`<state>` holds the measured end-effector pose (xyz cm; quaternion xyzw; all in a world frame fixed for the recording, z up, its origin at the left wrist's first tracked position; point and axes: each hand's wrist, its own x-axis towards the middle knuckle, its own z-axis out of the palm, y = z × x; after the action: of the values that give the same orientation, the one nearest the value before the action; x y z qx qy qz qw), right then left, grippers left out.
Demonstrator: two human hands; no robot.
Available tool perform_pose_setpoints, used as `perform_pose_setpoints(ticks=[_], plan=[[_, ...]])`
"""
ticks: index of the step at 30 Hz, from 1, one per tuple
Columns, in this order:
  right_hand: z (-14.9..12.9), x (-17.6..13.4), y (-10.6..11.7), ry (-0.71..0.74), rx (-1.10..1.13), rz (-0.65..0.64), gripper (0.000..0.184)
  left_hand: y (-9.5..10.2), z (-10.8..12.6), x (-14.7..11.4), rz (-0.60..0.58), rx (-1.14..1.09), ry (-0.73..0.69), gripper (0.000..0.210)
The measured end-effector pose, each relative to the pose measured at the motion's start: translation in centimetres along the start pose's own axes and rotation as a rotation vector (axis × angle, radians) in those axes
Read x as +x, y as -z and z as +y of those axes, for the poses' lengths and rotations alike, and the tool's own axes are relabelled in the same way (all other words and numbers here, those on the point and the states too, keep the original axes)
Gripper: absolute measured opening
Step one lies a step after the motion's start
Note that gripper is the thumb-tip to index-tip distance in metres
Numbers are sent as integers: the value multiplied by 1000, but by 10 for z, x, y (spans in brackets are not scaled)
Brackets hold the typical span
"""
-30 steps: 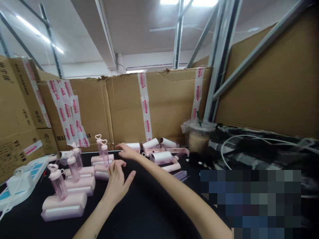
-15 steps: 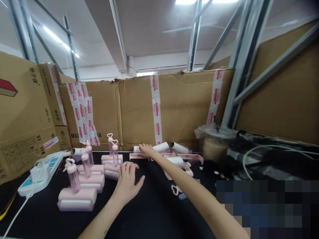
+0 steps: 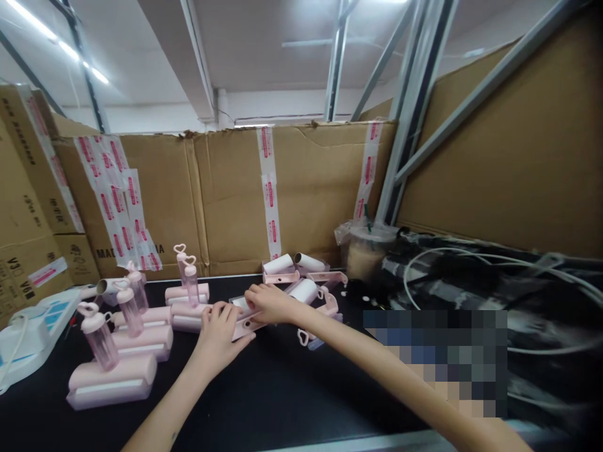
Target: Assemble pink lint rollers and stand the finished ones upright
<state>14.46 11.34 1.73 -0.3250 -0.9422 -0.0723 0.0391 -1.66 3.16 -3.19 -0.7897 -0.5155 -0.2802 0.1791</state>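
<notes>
A pink lint roller head [image 3: 245,326] with a white roll is held between both hands in the middle of the black table. My right hand [image 3: 269,304] is closed over its right part from above. At its left end, my left hand [image 3: 220,326] has fingers behind and the thumb along the front; the fingers hide part of the contact. Just left of that hand stand two pink lint rollers [image 3: 189,314] with upright clear handles and heart-shaped loops. Beyond the right wrist lies another white roll [image 3: 304,291] among pink parts.
Several assembled lint rollers [image 3: 113,380] stand at left, near a white power strip [image 3: 35,336]. At the back lie more rolls [image 3: 309,262] and pink covers. A lidded drink cup [image 3: 366,251] stands back right beside black bags and a white cable [image 3: 409,276]. Cardboard [image 3: 230,194] walls the back.
My right hand has drawn a lint roller head from the back of the table toward my left hand, which now meets it. The view has turned to the right.
</notes>
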Motion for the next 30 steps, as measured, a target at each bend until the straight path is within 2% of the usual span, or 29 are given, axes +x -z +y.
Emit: perform_pose_setpoints(ticks=[3,5,8,12,14,18,22,24,27,30], plan=[[-8,-21,4,18,30,53,36,-3,-1,-2,-62,61,-51,15],[-3,-38,12,51,124,136,41,-4,-2,-2,-75,83,-62,9],[15,-70,28,-7,245,228,24,-4,-1,-3,-71,78,-67,12],[38,-114,30,-277,141,12,18,-4,1,-3,-57,58,-67,14],[44,-127,20,-310,129,-33,14,-6,1,-3,-45,66,-64,14],[51,-129,0,-258,140,-11,26,-14,2,0,-26,150,-34,15],[58,-123,-5,-195,131,13,28,-14,5,1,-16,131,-1,14],[61,-124,2,-177,108,37,21,-9,5,2,13,56,21,18],[59,-128,23,-165,71,157,19,4,3,4,82,-104,80,24],[43,-123,47,-130,96,269,20,17,3,7,104,-392,177,28]])
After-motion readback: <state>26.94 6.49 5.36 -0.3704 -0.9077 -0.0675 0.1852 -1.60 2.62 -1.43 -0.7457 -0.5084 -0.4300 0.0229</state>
